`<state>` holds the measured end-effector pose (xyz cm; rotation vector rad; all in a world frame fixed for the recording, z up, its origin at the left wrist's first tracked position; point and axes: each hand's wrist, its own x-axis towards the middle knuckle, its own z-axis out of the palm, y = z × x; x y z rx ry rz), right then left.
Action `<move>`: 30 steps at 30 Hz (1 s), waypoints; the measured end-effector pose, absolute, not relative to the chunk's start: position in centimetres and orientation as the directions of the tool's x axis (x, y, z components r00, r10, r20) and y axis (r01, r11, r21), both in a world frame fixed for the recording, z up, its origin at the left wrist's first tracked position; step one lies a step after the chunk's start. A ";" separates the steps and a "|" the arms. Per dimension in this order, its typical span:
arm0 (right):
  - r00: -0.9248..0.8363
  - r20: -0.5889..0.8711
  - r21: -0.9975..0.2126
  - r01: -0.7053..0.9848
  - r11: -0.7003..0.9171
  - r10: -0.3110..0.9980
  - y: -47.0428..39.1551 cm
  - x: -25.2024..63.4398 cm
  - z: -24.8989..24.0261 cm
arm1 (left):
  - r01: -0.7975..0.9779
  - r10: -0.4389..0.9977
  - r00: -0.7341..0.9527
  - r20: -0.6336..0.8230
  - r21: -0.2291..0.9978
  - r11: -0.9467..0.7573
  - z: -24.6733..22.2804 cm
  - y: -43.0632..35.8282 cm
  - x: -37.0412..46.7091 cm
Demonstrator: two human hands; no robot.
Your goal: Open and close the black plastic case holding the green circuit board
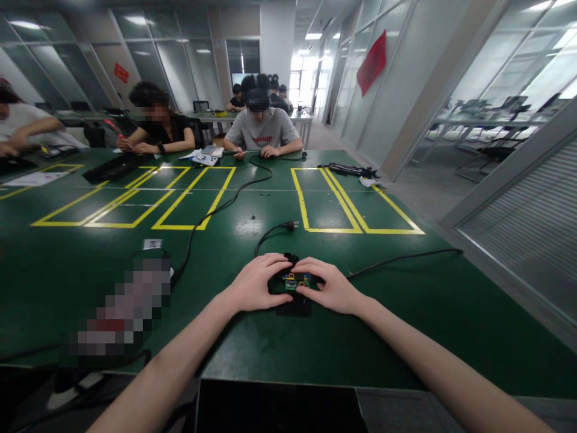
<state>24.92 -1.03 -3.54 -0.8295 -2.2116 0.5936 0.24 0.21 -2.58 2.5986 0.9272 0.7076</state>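
A small green circuit board with copper-coloured coils sits in a black casing on the green table, between my two hands. My left hand curves around the casing's left side, with its thumb at the near edge and its fingers at the far edge. On the other side, my right hand has thumb and fingertips at the board's right part. A black cable with a plug lies just beyond the casing. Another black cable runs off to the right from beside my right hand.
Yellow tape rectangles mark the green table. A blurred-out object lies at the left near a long black cable. Black tools lie at the far right. Several people sit across the table.
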 end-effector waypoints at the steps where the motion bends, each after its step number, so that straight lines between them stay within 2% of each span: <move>1: -0.571 0.440 -0.613 0.373 0.696 0.693 -1.0 25.0 -3.5 | 0.516 0.656 0.669 0.350 0.417 -0.749 -2.6 0.2 0.2; 12: -0.651 0.398 -0.612 0.336 0.716 0.646 -1.1 25.3 -3.2 | 0.483 0.651 0.691 0.313 0.471 -0.738 -2.0 0.4 0.0; 19: -0.650 0.429 -0.606 0.308 0.733 0.627 -1.2 25.0 -3.5 | 0.517 0.628 0.710 0.319 0.368 -0.772 -2.4 0.2 0.4; 26: -0.577 0.451 -0.659 0.300 0.690 0.681 -1.4 24.9 -2.4 | 0.513 0.621 0.727 0.293 0.370 -0.774 -2.6 0.3 0.3; 30: -0.598 0.390 -0.695 0.307 0.650 0.700 -1.2 25.2 -1.9 | 0.504 0.626 0.712 0.317 0.389 -0.771 -2.7 0.3 0.2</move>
